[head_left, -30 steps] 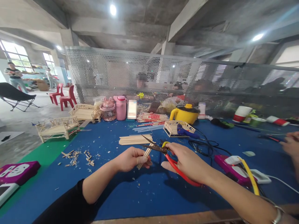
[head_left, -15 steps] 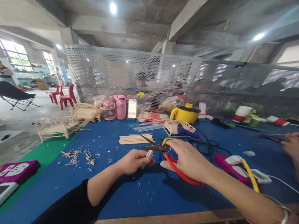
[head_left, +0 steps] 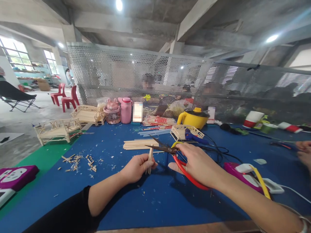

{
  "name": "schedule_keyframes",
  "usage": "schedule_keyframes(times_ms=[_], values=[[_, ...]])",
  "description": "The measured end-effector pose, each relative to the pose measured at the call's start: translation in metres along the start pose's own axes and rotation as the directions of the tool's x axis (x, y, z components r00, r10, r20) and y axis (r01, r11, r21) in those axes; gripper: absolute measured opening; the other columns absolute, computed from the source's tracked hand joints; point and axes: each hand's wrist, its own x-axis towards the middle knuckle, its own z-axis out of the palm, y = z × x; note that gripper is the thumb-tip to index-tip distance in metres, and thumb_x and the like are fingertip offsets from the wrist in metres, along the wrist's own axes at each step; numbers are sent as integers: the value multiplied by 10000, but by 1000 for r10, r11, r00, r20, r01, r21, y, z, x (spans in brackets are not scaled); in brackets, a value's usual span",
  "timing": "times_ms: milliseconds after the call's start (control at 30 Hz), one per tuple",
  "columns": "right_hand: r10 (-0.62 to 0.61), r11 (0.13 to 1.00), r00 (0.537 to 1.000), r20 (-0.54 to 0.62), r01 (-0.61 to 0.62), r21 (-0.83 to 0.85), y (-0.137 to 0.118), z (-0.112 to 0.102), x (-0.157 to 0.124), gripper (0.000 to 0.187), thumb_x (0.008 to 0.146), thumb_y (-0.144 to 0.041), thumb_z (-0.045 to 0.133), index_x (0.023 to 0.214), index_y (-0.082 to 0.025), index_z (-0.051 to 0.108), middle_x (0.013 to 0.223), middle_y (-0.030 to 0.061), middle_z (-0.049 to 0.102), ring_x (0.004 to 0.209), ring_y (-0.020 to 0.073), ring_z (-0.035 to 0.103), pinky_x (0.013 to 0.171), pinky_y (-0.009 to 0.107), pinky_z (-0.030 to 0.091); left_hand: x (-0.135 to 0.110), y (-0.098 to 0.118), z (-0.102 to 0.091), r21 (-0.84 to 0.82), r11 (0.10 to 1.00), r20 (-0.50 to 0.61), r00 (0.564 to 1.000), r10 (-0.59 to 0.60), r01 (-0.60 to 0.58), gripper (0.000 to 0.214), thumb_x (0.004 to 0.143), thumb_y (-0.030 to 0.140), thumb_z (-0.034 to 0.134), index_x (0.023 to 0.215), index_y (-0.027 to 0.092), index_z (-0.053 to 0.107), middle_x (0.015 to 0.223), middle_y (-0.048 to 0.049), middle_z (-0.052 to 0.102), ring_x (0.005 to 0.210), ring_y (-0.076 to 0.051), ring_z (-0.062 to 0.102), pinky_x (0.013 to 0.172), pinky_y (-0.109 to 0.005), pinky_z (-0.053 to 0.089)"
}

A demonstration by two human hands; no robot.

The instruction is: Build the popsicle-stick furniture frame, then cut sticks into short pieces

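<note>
My left hand (head_left: pixel 139 166) pinches a few thin wooden sticks (head_left: pixel 150 158), held nearly upright above the blue table. The scissors (head_left: pixel 181 161), with red and yellow handles, are in my right hand (head_left: pixel 198 161). Their dark blades stand apart, and the lower blade lies at the upper part of the held sticks. Behind the blades a bundle of wooden sticks (head_left: pixel 136 144) lies on the table. Short cut stick pieces (head_left: pixel 75 162) are scattered left of my left hand. A glue gun (head_left: pixel 195 136) with a blue body rests by a small wooden frame (head_left: pixel 177 133) beyond my right hand.
Two small wooden bench-like models (head_left: pixel 58 129) stand at the left. A yellow pot (head_left: pixel 194 119), a pink bottle (head_left: pixel 126 110) and a pink jar (head_left: pixel 112 113) line the mesh partition (head_left: pixel 109 74). Power strips (head_left: pixel 243 176) flank both sides. Another person's hand (head_left: pixel 305 152) shows at right.
The held sticks have turned more upright and shifted slightly left. The scissors' blades have swung a little and narrowed, with the lower blade now at the sticks.
</note>
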Motion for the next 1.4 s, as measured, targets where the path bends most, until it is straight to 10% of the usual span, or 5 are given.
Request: schedule_keyframes(times_ms=[367,667,933,1167,1400], values=[[26,977,999,35,-33,211,-11,0,3,337,699,-499,590,866,-207,568,808,40,621,728,202,564,639,309,427,-7,8,5,157,984,-11,996,90,-87,337,843,408,453,1039,162,573,799,-41,653,709,-141,607,671,-242,468],[198,430,974,112,-189,883,-29,31,36,240,630,-298,656,723,-198,458,594,-64,517,489,85,463,501,218,400,-10,13,13,-333,911,217,960,-175,242,442,689,492,639,924,129,546,800,-74,643,663,-145,638,579,-243,478],[284,462,959,-13,-125,878,-44,42,41,253,582,-240,673,716,-204,462,619,-42,571,519,104,507,520,234,425,-7,21,8,-373,905,139,977,-163,204,460,727,525,587,943,119,568,912,-123,656,796,-174,642,724,-291,481],[97,424,991,-92,43,905,-51,40,55,201,633,-231,650,769,-208,504,681,-34,571,599,107,527,549,224,447,-3,23,-5,86,989,-113,986,126,-117,355,834,458,463,847,138,616,836,-46,653,769,-144,573,709,-245,441],[164,429,984,-67,-10,903,-18,43,57,235,652,-337,655,768,-202,500,716,-23,565,590,109,516,546,246,458,1,7,-9,45,997,-124,990,74,-69,318,851,423,449,946,141,561,940,-87,653,874,-189,604,757,-290,462]])
